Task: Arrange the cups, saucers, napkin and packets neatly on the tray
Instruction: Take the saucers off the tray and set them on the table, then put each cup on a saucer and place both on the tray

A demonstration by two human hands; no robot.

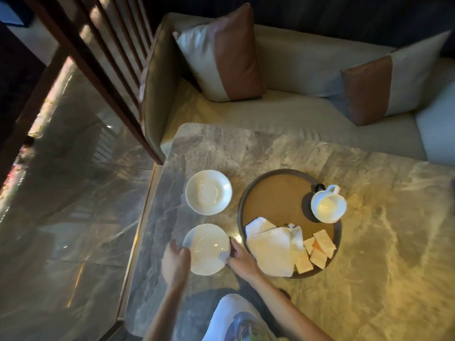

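Observation:
Two white saucers lie on the marble table, left of the round brown tray (275,193): a far saucer (208,192) and a near saucer (206,249). My right hand (240,257) pinches the near saucer's right rim. My left hand (176,259), blurred, lies at its left rim with fingers curved; I cannot tell whether it grips. A white cup (328,207) stands upright at the tray's right edge. On the tray's near part a crumpled white napkin (270,249) laps over the rim, with several tan packets (318,247) scattered to its right.
The marble table (381,242) has its left edge by a glossy stone floor (73,193). A beige sofa (295,114) with two brown-and-white cushions runs along the far side. A dark wooden slatted screen (110,70) stands at the far left.

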